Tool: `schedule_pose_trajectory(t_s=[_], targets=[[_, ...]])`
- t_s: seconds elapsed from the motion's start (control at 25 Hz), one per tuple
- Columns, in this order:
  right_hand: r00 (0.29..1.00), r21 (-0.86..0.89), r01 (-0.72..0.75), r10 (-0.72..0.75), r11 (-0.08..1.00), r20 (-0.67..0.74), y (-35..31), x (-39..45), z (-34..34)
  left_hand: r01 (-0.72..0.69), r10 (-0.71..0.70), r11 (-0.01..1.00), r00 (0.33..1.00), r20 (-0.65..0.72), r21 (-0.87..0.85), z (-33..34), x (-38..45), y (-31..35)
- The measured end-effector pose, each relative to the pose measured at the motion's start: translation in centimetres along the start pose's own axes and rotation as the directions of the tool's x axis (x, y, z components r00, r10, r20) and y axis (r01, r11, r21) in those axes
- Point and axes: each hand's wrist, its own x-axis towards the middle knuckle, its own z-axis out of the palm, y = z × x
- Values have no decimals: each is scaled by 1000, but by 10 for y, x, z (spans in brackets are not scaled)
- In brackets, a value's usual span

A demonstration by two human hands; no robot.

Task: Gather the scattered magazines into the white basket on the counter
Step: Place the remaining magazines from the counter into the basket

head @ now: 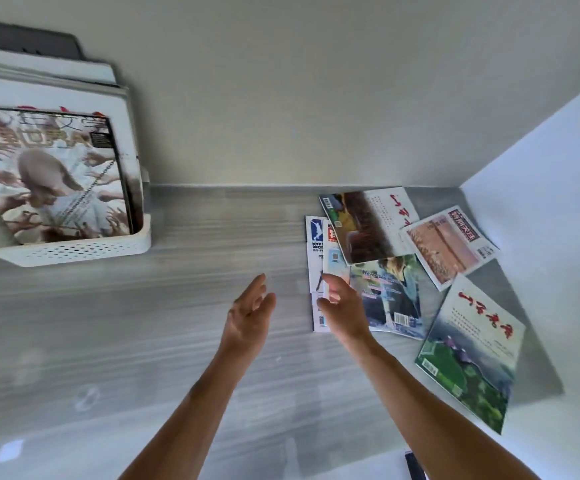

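Item: white basket (84,249), counter (177,306) at 10 o'clock, several magazines inside. Scattered magazines (395,292): 2 o'clock, overlapping. Left hand (248,315) open, empty. Right hand (342,304) half-curled at the stack's left edge, grip unclear. I'd lift edge, support underneath.

Grey wood-grain counter (212,230): streaked lengthwise, seen across the lower part of the view. Plain pale back wall (299,98): met by the counter along its far edge. White side panel (558,174): set at the counter's right end, joined to the back wall in a corner. Dark grey rectangular plate (35,41): mounted on the back wall, high above the counter's left end, its lower part hidden. Small dark object (414,465): cut off at the counter's near edge, kind not discernible.
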Motion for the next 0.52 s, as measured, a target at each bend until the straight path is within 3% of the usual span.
schedule_pose_trajectory(t_s=[0.08, 0.2, 0.32, 0.4, 0.52], targets=[[999, -186, 43, -48, 982, -25, 14, 21, -32, -5, 3, 999, 999, 34, 51, 30, 2, -2], [989, -297, 145, -146, 944, 19, 17, 56, -53, -18, 14, 995, 999, 47, 99, 54, 7, -5], [982, -606, 183, -175, 774, 72, 21, 98, -56, -33, 32, 991, 999, 6, 132, 65, 14, -8], [984, -708, 161, -169, 688, 59, 28, 115, -57, -44, 50, 986, 998, -29, 161, 63, 16, -12], [936, -823, 202, -351, 531, 3, 40, 120, -55, -46, 57, 979, 997, -54, 198, 55, 19, -21]])
